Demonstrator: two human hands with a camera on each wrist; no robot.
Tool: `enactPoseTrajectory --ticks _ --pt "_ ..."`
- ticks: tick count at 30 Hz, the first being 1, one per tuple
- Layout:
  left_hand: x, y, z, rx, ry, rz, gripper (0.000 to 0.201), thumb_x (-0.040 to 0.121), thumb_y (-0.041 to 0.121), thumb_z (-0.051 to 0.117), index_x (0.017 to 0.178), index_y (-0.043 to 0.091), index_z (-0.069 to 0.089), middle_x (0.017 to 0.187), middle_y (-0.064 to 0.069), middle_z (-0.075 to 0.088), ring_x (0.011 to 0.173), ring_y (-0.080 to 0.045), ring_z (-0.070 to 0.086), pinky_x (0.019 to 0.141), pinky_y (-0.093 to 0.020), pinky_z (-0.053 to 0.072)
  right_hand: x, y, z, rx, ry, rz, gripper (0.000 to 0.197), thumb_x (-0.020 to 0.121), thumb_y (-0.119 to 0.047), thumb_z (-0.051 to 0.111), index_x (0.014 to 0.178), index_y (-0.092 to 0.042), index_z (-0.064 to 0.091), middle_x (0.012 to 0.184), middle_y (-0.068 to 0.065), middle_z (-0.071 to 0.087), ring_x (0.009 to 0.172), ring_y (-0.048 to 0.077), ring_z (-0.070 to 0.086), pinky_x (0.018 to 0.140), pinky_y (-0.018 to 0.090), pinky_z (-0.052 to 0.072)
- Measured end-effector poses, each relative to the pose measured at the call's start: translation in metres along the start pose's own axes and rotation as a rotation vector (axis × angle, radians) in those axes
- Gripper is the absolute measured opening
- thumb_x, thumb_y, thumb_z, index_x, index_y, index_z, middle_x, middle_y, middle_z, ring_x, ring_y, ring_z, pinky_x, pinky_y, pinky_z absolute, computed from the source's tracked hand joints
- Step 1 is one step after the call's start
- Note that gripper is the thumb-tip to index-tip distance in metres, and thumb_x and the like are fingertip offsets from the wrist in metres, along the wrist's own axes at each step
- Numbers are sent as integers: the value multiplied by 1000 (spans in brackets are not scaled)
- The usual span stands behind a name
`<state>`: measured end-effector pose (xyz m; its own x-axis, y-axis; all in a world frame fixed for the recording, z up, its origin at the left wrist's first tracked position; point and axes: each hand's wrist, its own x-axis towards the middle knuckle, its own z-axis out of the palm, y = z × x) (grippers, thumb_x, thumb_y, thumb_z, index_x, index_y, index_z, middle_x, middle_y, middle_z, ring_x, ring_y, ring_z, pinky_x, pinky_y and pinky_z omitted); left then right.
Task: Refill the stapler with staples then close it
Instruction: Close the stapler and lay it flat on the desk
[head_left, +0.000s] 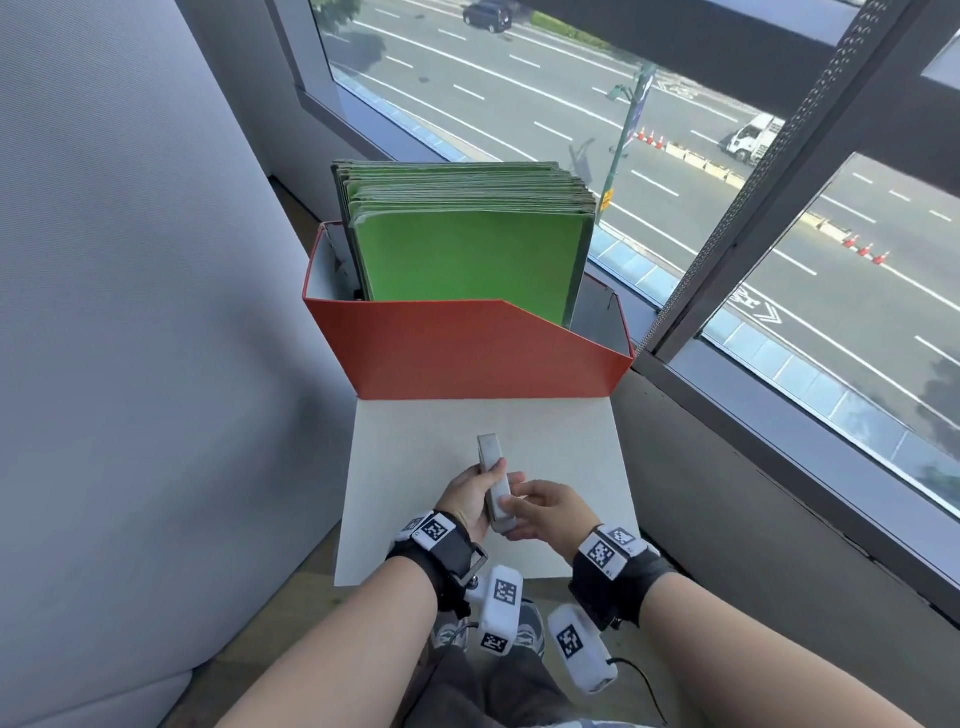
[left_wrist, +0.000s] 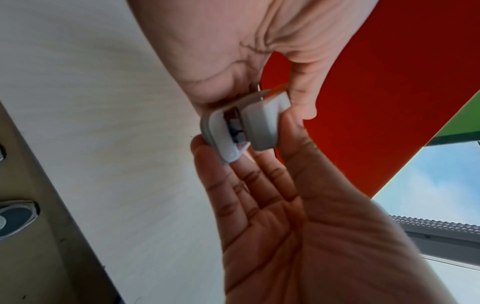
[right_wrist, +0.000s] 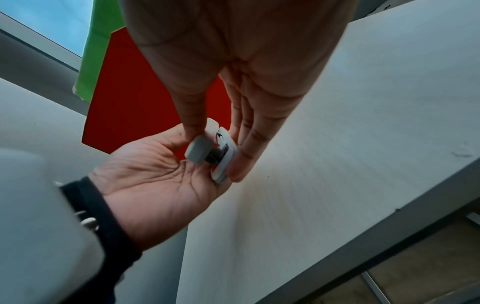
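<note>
A small grey and white stapler (head_left: 494, 480) is held in the air just above the white table (head_left: 566, 447), its long axis pointing away from me. My left hand (head_left: 485, 491) holds it from the left, thumb on one side and fingers along the other. My right hand (head_left: 513, 508) pinches its near end between thumb and fingers. In the left wrist view the stapler (left_wrist: 255, 123) shows a dark gap between grey top and white base. The right wrist view shows the same stapler (right_wrist: 200, 151) end, with my thumb on the grey top. No loose staples are in view.
A red file box (head_left: 467, 353) full of green folders (head_left: 467, 254) stands at the table's far edge. A grey partition (head_left: 130, 312) rises on the left. A window and its dark sill (head_left: 753, 467) run along the right. My shoes show below the near table edge.
</note>
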<state>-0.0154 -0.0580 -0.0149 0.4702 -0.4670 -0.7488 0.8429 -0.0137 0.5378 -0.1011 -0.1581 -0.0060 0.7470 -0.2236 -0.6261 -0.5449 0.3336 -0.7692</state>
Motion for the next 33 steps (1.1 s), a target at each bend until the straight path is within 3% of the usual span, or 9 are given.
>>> enactPoseTrajectory --ticks 5,8,12,15,17,20,23,29,33 --pt "1 -2 -3 -23 22 16 15 91 16 55 99 4 57 98 -17 66 82 -30 64 65 -36 56 2 7 2 -11 6 -19 23 87 -11 65 103 5 62 72 11 70 64 25 69 69 35 60" --pt "2 -5 -6 -24 29 29 21 89 20 59 103 4 59 103 -19 68 88 -32 65 75 -40 55 2 5 2 -26 -4 -15 19 87 -16 65 100 -1 64 77 14 71 69 28 69 73 39 59" --pt "6 3 -15 106 80 107 15 83 24 67 85 9 66 83 -11 67 77 -25 63 73 -33 52 7 -9 -1 -99 2 -1 25 86 -20 66 103 -2 65 80 12 71 67 22 67 68 30 58" --pt "9 18 -20 138 101 164 12 81 19 69 81 8 64 83 -11 65 78 -26 64 74 -32 53 19 -18 -8 -159 31 5 35 78 -26 73 105 -4 68 91 15 73 72 22 68 79 35 58" --pt "11 28 -21 127 125 188 13 80 15 70 86 7 61 90 -13 66 82 -26 65 76 -32 55 25 -29 -11 -187 49 8 41 70 -31 77 103 -7 71 94 16 74 76 23 69 84 39 58" --pt "19 40 -23 98 178 228 45 77 14 73 114 12 47 104 -14 64 85 -27 66 74 -33 57 33 -50 -10 -162 82 -11 29 74 -20 75 96 -2 72 87 15 71 75 24 66 75 35 57" --pt "27 52 -24 148 208 261 53 76 18 74 120 14 45 103 -12 64 78 -24 66 73 -34 57 45 -68 -10 -140 146 -15 20 73 -17 75 85 -1 73 85 21 68 74 27 64 74 36 57" --pt "55 68 -37 536 392 318 42 73 45 68 96 11 63 80 -2 64 83 -29 66 86 -40 55 77 -79 -16 -194 306 16 30 65 -33 79 68 -4 72 67 15 68 68 28 68 85 48 58" --pt "66 72 -42 746 397 289 40 75 52 61 66 13 57 70 -6 55 67 -23 57 64 -29 41 101 -72 -23 -225 359 16 49 54 -49 78 65 -1 70 81 23 75 82 39 71 84 54 57"
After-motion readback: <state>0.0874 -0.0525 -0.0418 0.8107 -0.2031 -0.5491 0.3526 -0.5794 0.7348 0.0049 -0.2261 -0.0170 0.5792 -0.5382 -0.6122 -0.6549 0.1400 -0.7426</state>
